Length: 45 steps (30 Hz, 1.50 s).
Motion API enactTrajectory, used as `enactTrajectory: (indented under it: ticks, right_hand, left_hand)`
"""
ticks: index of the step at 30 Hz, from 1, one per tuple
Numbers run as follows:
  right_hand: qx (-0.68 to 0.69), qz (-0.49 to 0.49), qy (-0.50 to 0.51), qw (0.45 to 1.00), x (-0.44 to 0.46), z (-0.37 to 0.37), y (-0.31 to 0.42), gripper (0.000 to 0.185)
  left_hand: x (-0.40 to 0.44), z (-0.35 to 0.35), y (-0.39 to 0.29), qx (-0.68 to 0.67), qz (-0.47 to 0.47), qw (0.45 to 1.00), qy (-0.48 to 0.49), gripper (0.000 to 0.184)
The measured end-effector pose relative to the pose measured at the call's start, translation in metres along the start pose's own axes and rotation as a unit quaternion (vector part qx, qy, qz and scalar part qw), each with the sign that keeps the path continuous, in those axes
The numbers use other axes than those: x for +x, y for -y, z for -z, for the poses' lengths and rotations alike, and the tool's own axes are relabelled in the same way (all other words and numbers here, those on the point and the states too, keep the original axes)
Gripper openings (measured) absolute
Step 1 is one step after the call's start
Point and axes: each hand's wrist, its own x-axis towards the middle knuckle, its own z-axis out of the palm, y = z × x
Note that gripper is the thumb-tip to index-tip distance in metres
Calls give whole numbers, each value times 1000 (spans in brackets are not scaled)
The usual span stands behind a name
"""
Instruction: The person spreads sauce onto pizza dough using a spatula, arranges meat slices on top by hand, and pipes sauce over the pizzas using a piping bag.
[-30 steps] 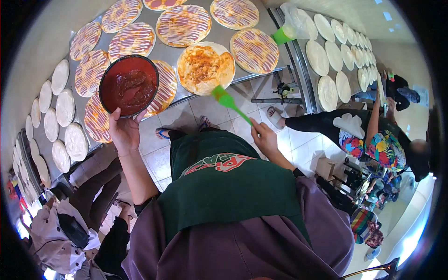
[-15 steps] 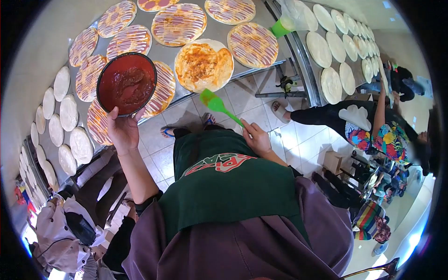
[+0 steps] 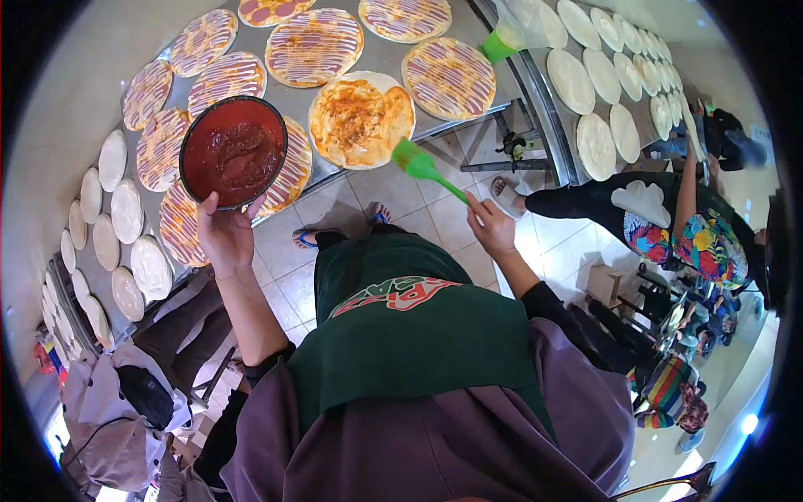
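Note:
My left hand (image 3: 227, 237) grips a bowl (image 3: 194, 159) by its near rim, fingers closed on the edge. Dark red sauce (image 3: 242, 159) lies inside it. In my right hand (image 3: 491, 226) is a bright green spatula (image 3: 427, 171), held by the handle, its head smeared with sauce and pointing up and left. That head hovers just off the near edge of a pizza base (image 3: 361, 119) spread unevenly with orange-red sauce. Around it on the metal table lie several pizzas, such as one with pale stripes (image 3: 314, 48). The bowl hides part of another striped pizza (image 3: 294, 167).
Plain dough rounds (image 3: 127, 209) cover the left side, and more dough rounds (image 3: 571, 81) fill a second table at right. A green cup (image 3: 502, 45) stands by the gap between tables. One person in a floral top (image 3: 711, 247) works at right; another person (image 3: 117, 410) is at lower left.
My right hand and the spatula have moved right and slightly up, away from the sauced base. My left hand and the bowl have shifted slightly right.

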Motion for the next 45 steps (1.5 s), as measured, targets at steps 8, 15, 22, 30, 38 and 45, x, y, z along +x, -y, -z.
enactTrajectory:
  ticks: [8,15,22,30,38,45]
  right_hand:
    - [90,-116,-16,989,18,-20,15,37]
    - [187,-119,29,975,-25,-20,50,36]
    - [71,-35,0,997,76,-1,56,37]
    - [40,-102,-18,994,123,-30,59,37]
    - [117,-48,94,987,91,-36,90,36]
    - [49,-135,-17,990,119,-33,57,37]
  left_hand:
    - [1,-16,3,23,4,1000,-12,53]
    - [3,-14,-3,33,1,999,-2,55]
    - [3,-11,-3,22,-12,1000,-6,55]
    - [-6,5,-10,2,-13,1000,-11,53]
    - [-5,9,-13,-11,-25,999,-22,53]
    - [1,7,-11,-3,-19,999,-28,53]
